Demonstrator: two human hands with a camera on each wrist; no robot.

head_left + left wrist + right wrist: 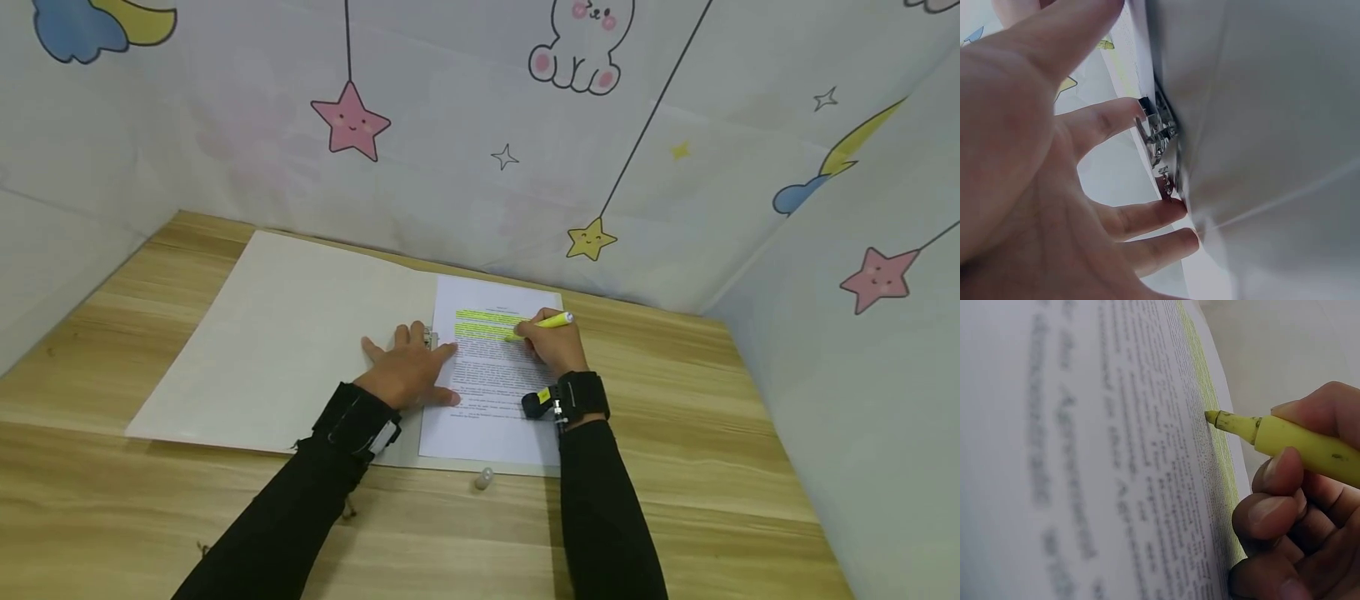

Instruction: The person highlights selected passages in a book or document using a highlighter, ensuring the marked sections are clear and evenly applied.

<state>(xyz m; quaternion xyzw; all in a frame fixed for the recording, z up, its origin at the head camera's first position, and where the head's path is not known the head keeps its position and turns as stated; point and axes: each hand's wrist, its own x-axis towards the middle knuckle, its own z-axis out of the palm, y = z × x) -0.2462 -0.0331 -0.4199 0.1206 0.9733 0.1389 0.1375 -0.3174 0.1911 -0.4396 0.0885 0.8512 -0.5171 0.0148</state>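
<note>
My right hand (556, 343) pinches a yellow highlighter (1310, 449), its tip at the printed lines of a white sheet (487, 437). Bright yellow marking covers several lines near the top of the page. The sheet lies on the right side of an opened white folder (285, 333). With fingers spread, my left hand (405, 367) rests across the fold, thumb and index finger on the sheet's left edge. Beside those fingers is a metal clip (1161, 134), partly hidden by the hand in the head view.
A small pale cap (484, 478) lies on the wooden table (712, 433) just below the folder's front edge. White fabric walls (450, 192) printed with stars and clouds stand behind the table and at both sides.
</note>
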